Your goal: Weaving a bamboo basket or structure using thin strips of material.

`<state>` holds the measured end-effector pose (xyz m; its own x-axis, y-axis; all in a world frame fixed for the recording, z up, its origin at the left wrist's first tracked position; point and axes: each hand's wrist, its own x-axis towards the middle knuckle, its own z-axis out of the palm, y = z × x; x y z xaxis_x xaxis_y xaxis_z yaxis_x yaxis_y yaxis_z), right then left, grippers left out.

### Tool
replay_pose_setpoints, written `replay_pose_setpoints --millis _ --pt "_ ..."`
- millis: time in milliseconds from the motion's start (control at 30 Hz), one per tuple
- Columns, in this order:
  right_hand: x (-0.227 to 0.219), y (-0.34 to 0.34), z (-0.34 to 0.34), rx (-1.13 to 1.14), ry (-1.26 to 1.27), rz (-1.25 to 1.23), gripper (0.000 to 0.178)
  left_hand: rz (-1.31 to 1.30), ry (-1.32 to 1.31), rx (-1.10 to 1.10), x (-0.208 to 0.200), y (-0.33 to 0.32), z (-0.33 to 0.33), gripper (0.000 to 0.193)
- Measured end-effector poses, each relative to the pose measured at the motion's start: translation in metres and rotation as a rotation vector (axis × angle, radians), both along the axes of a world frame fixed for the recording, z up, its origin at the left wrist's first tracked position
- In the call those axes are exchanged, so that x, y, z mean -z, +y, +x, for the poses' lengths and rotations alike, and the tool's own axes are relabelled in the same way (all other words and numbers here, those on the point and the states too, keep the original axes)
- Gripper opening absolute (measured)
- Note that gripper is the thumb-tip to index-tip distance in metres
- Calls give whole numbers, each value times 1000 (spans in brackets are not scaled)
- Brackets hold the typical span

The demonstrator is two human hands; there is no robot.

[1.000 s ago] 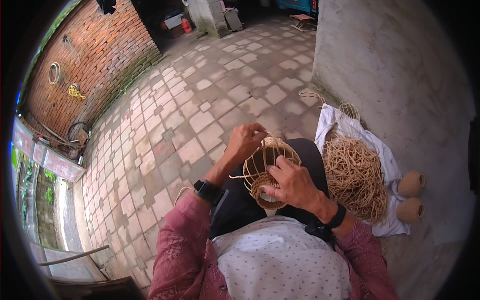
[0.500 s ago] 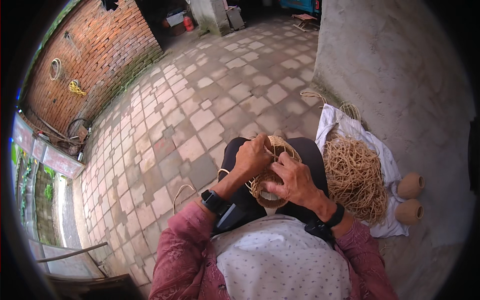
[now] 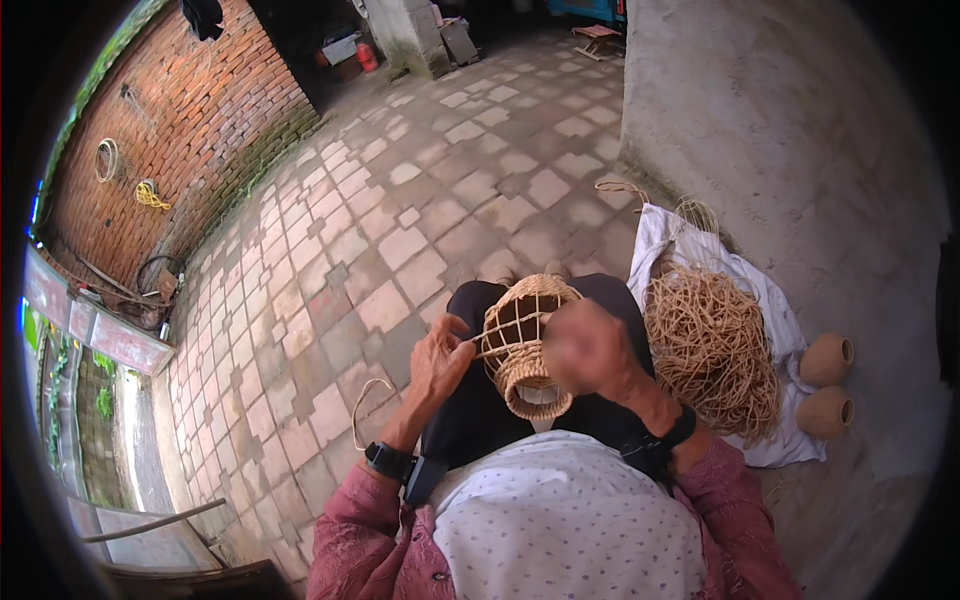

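On my lap stands a woven basket [image 3: 538, 399] of tan twisted cord, with a round opening toward me and an open lattice of cords across its middle. My left hand [image 3: 440, 362] is at its left side, fingers closed in a pinch on a strand of cord [image 3: 486, 352] that runs to the lattice. Over the basket's right side is my right hand [image 3: 592, 350]; its fingers are smeared, so what they hold cannot be made out. A loose cord end [image 3: 360, 405] curls beside my left forearm.
To my right a heap of tan cord [image 3: 712, 350] lies on a white sack [image 3: 735, 262]. Two round clay-coloured pots [image 3: 826, 360] lie beside it, near a grey wall [image 3: 770, 130]. Paving stones [image 3: 400, 245] stretch ahead toward a brick wall [image 3: 190, 130].
My left hand has moved left and down, away from the basket's top, drawing a strand. My right hand has shifted slightly up and right, uncovering the lattice and round opening.
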<state>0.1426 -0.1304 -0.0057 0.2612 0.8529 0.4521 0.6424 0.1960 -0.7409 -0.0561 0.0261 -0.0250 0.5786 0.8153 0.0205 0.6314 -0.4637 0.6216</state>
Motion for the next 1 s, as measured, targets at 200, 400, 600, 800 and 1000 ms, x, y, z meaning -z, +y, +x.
replay_pose_setpoints --millis 200,400,600,800,1000 --pt "34 -3 55 115 59 -51 24 182 -400 270 -9 -2 15 31" --pt "54 5 58 10 -100 -44 22 189 -100 324 -29 -4 39 14" --pt "52 6 49 175 -132 -3 18 230 -173 374 -28 -10 44 12" --pt "29 -4 57 54 531 -64 7 285 -146 350 -23 -14 46 10" --pt "-8 -18 90 213 -15 27 21 287 -154 307 -22 -18 43 8"
